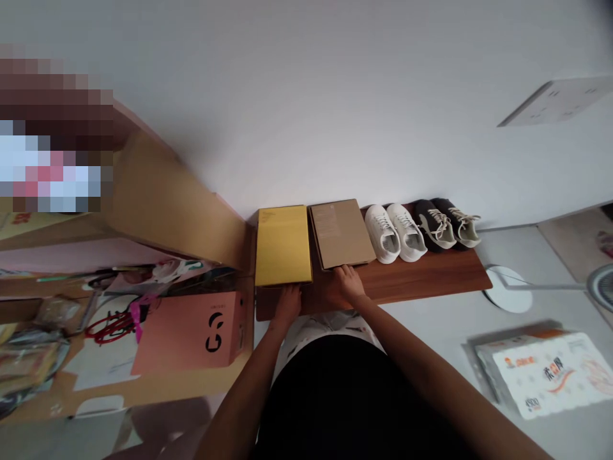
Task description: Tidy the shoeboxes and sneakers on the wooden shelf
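On the dark wooden shelf board [431, 275] a yellow box [283, 246] and a brown cardboard box [341, 233] lie side by side with a narrow gap between them. My left hand [288, 305] is at the yellow box's front edge, fingers stretched forward and touching it; the fingertips are partly hidden. Against the front edge of the brown box rests my right hand [348, 282], its fingers extended and no grip around the box visible. Right of the brown box stand white sneakers [393, 231], then black sneakers [446, 223] with pale laces.
A white wall rises behind the board. At left, a cluttered desk [182, 386] carries a pink box [191, 332], red cable [110, 327] and papers. On the floor at right are a white tissue pack [550, 377], a round white base [510, 289] and a fan [602, 287].
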A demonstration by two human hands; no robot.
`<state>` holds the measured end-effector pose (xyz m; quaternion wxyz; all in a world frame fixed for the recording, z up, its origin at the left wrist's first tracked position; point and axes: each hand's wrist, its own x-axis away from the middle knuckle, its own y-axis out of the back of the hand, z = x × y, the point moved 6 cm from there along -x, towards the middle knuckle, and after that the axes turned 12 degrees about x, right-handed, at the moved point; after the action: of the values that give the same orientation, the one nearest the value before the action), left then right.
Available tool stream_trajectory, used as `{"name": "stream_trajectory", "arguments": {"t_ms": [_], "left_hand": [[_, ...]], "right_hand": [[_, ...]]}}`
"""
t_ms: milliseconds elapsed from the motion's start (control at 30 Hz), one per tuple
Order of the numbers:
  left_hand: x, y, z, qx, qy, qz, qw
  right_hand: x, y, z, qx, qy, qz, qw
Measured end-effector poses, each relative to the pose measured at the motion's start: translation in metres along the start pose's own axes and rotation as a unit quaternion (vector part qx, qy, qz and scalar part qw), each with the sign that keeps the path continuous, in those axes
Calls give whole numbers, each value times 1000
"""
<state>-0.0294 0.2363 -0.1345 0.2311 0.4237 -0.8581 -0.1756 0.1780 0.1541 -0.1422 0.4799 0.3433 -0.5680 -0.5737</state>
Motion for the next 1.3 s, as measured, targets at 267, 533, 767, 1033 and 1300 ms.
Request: {"name": "stream_trajectory", "arguments": {"t_ms": [267, 533, 767, 1033, 1300], "left_hand": [[18, 1, -41, 53, -22, -19, 998], [-42, -60, -128, 73, -17, -55, 996], [-104, -97, -150, -171, 94, -182, 964], [-105, -128, -164, -247, 88, -157, 952], [-110, -117, -171, -210, 96, -194, 953]], "right_hand": [[21, 7, 4, -118, 56, -17, 991], [62, 59, -135, -156, -109, -162, 968], [49, 65, -230, -60, -141, -114, 982], [-4, 48, -252, 10, -121, 39, 992], [-10, 43, -283, -125, -173, 65, 975]]}}
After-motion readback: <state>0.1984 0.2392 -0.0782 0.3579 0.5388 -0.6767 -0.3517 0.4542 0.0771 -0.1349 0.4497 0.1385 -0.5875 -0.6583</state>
